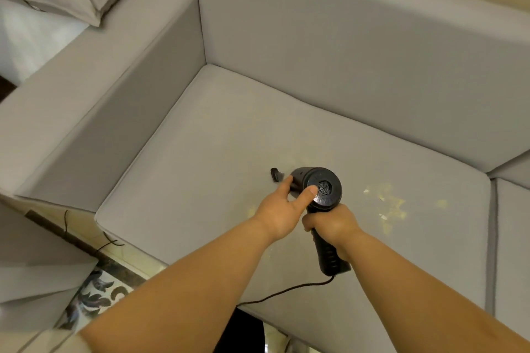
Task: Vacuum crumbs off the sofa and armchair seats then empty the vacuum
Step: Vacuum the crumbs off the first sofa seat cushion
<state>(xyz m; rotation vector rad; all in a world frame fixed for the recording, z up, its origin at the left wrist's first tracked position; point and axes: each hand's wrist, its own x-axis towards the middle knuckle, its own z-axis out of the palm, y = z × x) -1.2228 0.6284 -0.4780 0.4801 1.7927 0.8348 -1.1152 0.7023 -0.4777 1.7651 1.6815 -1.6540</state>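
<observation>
A small black corded handheld vacuum [321, 189] hovers over the near middle of the grey fabric sofa seat [215, 152], nozzle pointing left. The right hand [332, 223] is clenched around its handle; the left hand [282, 209] rests loosely spread against the body. Pale yellow crumbs [393, 203] lie scattered just right of it.

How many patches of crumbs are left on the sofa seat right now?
2 that I can make out. The main scatter of crumbs lies right of the vacuum; a faint small patch shows just left of the left hand. The arms may hide more.
</observation>
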